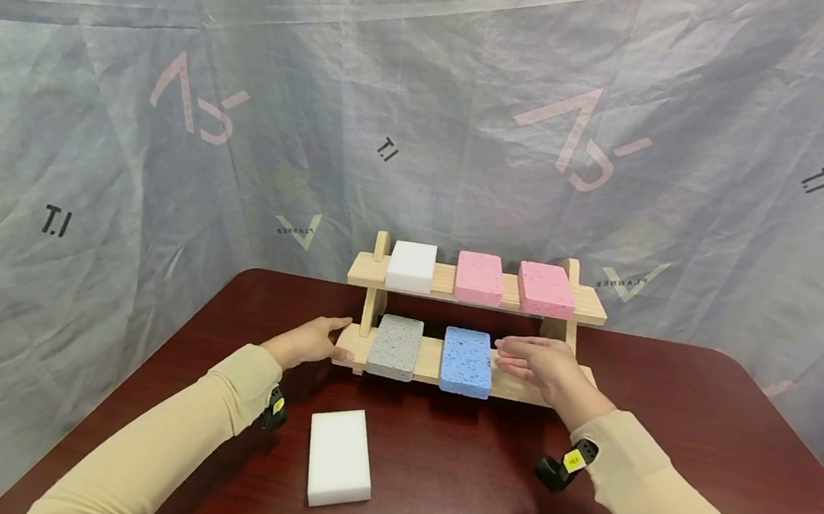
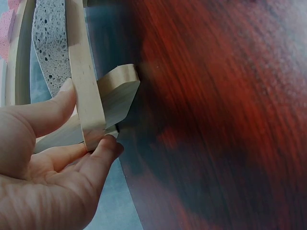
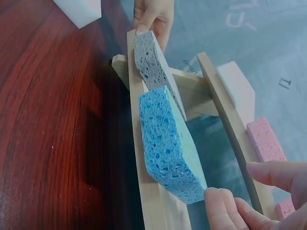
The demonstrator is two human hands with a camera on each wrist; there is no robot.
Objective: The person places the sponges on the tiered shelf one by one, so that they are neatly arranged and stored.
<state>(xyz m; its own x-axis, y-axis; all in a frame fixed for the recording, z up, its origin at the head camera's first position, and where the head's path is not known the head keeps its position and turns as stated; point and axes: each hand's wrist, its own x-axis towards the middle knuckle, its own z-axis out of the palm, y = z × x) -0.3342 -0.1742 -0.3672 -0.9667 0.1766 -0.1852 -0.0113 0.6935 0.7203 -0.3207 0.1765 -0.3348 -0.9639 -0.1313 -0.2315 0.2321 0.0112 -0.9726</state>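
Observation:
My left hand (image 1: 313, 341) grips the left end of the lower plank of a two-tier wooden rack (image 1: 350, 343); its thumb lies on top and its fingers are beneath. Right of it, a grey sponge (image 1: 396, 347) lies on that plank. Farther right is a blue sponge (image 1: 466, 363), slightly over the plank's front edge. My right hand (image 1: 540, 363) is at the blue sponge's right side, fingers extended and thumb apart. In the right wrist view its fingertips (image 3: 214, 197) meet the blue sponge's corner; whether they press cannot be told.
On the upper plank sit a white foam block (image 1: 411, 267) and two pink sponges, the left one (image 1: 479, 277) and the right one (image 1: 547, 290). Another white block (image 1: 341, 457) lies on the dark red table (image 1: 449, 479) in front. A grey printed sheet (image 1: 457, 111) hangs behind.

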